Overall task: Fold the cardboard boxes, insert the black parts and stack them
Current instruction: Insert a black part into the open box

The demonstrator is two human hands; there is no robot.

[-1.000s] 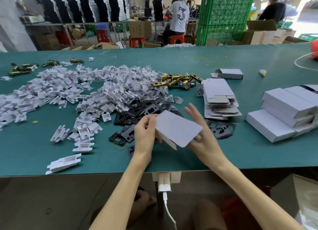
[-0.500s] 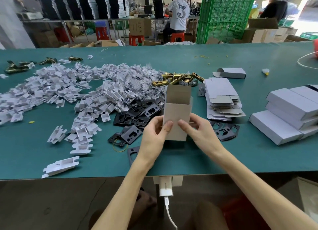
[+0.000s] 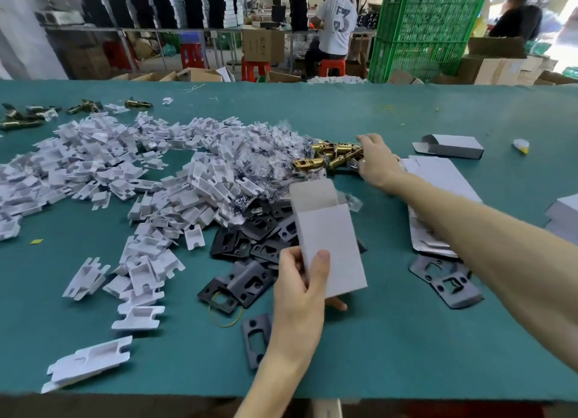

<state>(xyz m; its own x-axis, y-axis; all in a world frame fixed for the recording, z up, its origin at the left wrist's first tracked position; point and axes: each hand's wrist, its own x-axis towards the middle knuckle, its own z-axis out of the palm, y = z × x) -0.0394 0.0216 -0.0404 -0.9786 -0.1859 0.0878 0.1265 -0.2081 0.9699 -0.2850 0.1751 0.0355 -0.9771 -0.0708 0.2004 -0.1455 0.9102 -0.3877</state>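
Observation:
My left hand [image 3: 300, 284] grips a folded white cardboard box [image 3: 328, 239] by its lower end, upright over the table, its top flap open. Black metal plates [image 3: 250, 239] lie in a heap just behind and left of the box, with more black plates [image 3: 447, 280] to the right. My right hand [image 3: 378, 161] has reached far forward to a cluster of brass latch parts [image 3: 328, 156], its fingers on them; whether it grips one cannot be told. A stack of flat unfolded boxes [image 3: 438, 179] lies under my right forearm.
A big pile of white plastic inserts [image 3: 140, 173] covers the left half of the green table [image 3: 375, 355]. Finished boxes [image 3: 563, 211] sit at the right edge, one folded box [image 3: 450, 145] further back. People work at benches beyond the table.
My right hand let go of the box and stretched forward to the brass parts. The left hand now holds the box alone, turned so its white side faces me.

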